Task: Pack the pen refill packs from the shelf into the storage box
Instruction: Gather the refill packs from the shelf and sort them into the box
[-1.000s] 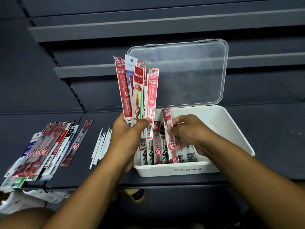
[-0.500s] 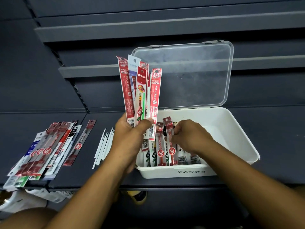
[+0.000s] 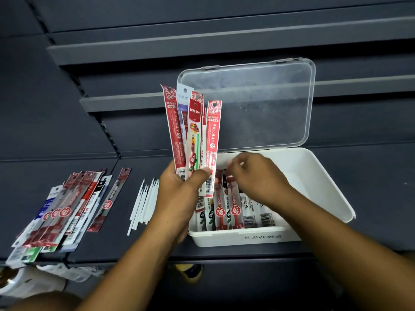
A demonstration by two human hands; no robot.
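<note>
Several seemingly light, bendy packs are being pinched by their lower ends in the left hand, while the right hand's grip is being hidden by blur.

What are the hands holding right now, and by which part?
The left hand grips a fan of refill packs by their lower ends. The right hand, over the storage box, is too blurred to tell.

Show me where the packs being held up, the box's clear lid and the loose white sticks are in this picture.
held packs [image 3: 213, 135], head view, mid-length of the rightmost red pack.
clear lid [image 3: 251, 104], head view, middle of the transparent panel.
loose white sticks [image 3: 144, 203], head view, mid-length of the bundle.
</note>
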